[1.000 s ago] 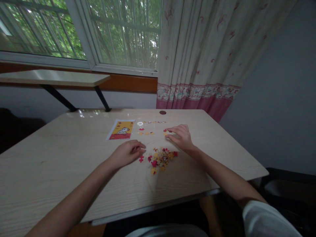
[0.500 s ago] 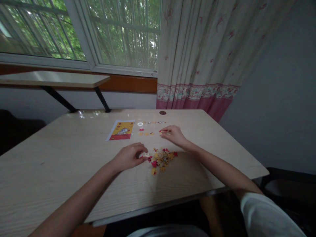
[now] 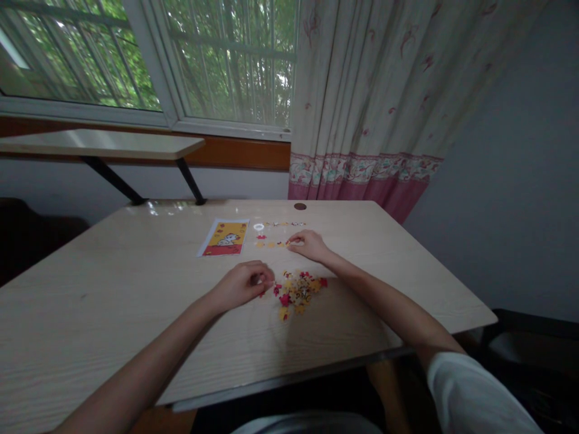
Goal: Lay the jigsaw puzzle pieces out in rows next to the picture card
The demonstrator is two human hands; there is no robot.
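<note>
A loose pile of small jigsaw puzzle pieces (image 3: 301, 292), yellow, red and white, lies on the table. My left hand (image 3: 244, 284) is at its left edge, thumb and fingers pinched on a pale puzzle piece (image 3: 269, 283) that they mostly hide. Farther back, my right hand (image 3: 310, 246) pinches a puzzle piece (image 3: 288, 244) low at the right end of a short row of yellow pieces (image 3: 270, 245). A red piece (image 3: 261, 237) lies just behind this row. Beyond it runs another row of pieces (image 3: 284, 223).
A picture card (image 3: 225, 238) with a white cartoon animal on yellow and red lies left of the rows. A raised shelf (image 3: 99, 144) on dark legs stands at the back left. Behind the wooden table (image 3: 136, 301) are a window and a curtain (image 3: 362, 120).
My right hand has moved slightly left, bringing its piece up to the yellow row. My left hand's fingers have closed further, and its white piece shows less now.
</note>
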